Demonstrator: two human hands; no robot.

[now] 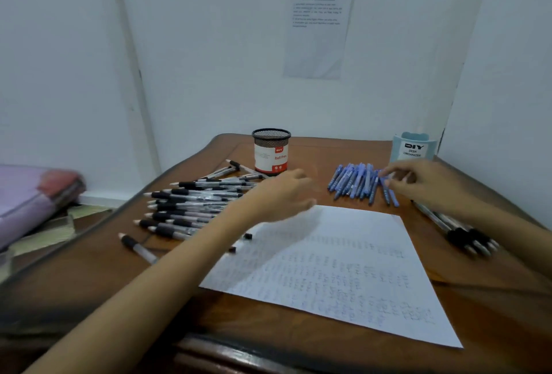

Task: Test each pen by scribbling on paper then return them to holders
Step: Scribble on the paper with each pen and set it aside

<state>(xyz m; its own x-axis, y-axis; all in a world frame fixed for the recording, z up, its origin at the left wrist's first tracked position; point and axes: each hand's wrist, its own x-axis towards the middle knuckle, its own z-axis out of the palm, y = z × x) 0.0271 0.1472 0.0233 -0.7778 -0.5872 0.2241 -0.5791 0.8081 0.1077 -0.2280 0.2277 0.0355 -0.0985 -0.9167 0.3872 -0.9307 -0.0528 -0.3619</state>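
Blue pens (360, 182) lie fanned just beyond the paper (334, 272), near the pale organizer (413, 149). My right hand (418, 187) reaches them, fingers loose, nothing gripped; my left hand (282, 194) is blurred, grip unclear. I'd pinch one outer pen mid-barrel, lifting it clear of neighbours.

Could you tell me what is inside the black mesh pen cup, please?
No pens rise above the rim of the black mesh pen cup; its lower interior is hidden.
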